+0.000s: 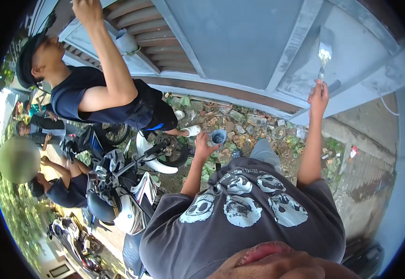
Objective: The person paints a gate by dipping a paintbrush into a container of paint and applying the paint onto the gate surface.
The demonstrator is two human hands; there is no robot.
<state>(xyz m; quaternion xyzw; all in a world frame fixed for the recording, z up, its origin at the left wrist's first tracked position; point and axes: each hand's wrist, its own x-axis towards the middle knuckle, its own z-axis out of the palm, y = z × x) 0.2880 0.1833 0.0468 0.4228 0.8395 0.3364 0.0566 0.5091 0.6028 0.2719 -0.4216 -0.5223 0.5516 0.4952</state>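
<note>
Both grips are taken: left hand [203, 145] partly curled on the side of a cup [218, 136], right hand [318, 98] closed on the handle of a brush [324, 53]. Left to right now.

Far left of the left hand: a seated person [67, 186] in dark clothes, with a motorcycle [135, 204] between that person and the left grip, and another motorcycle [74, 242] lower in view. Nearer, above and left of the left grip, a co-worker [104, 95] in a cap and dark shirt stands with one arm raised; what that raised hand does is cut off at the top edge. A second cup [127, 42] sits by the slats [151, 37], just beyond the raised arm.

Cup in the left hand — mouth toward the camera, gray-blue inside. Fill level, cannot tell. Rubble and leaves [239, 125] lie on the ground beneath and beyond it, between the two hands.

Right hand, well apart from the cup, reaches up to the gray panel [347, 60]. Brush points away from the fingers, bristle end at the panel, pale yellowish patch on its wide part — exact contact is hard to tell. Right of and below that grip: paving [370, 186] with a small red-and-white wrapper [354, 151].
</note>
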